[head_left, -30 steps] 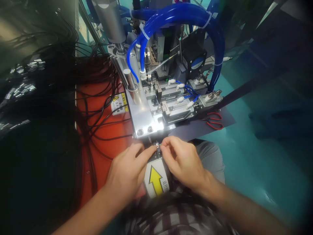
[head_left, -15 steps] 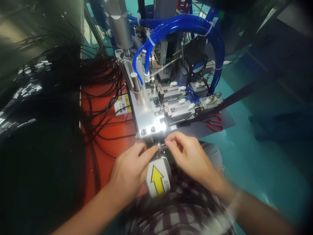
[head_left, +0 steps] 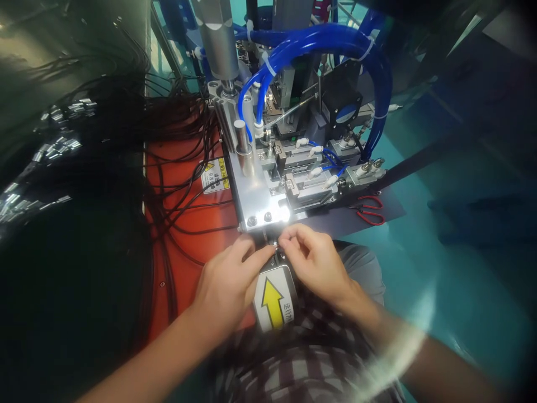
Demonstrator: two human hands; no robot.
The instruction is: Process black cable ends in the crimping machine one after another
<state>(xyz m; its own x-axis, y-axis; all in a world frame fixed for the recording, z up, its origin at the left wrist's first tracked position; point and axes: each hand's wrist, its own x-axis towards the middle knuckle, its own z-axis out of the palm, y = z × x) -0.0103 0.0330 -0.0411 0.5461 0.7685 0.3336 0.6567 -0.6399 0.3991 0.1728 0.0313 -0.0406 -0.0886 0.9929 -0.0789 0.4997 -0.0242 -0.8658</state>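
My left hand [head_left: 229,274] is closed in front of the machine's metal plate [head_left: 264,201], its thumb reaching toward my right fingertips. My right hand [head_left: 316,257] pinches with thumb and index finger just to the right. Between the two sets of fingertips is a tiny pale end of thin wires [head_left: 275,245], mostly covered by the fingers. Directly below lies a machine part with a white label and a yellow arrow [head_left: 272,299]. Two bolts sit on the plate's front edge above my hands.
Black cables [head_left: 172,224] trail over the orange surface [head_left: 184,302] on the left. Blue air tubes [head_left: 327,39] arch above the pneumatic cylinders [head_left: 310,187]. Red-handled scissors [head_left: 371,211] lie at the right. A warning label [head_left: 215,175] is beside the plate.
My right hand has come closer to my left, and the coloured wire strands seen between them are now mostly covered. The whole view has shifted slightly.
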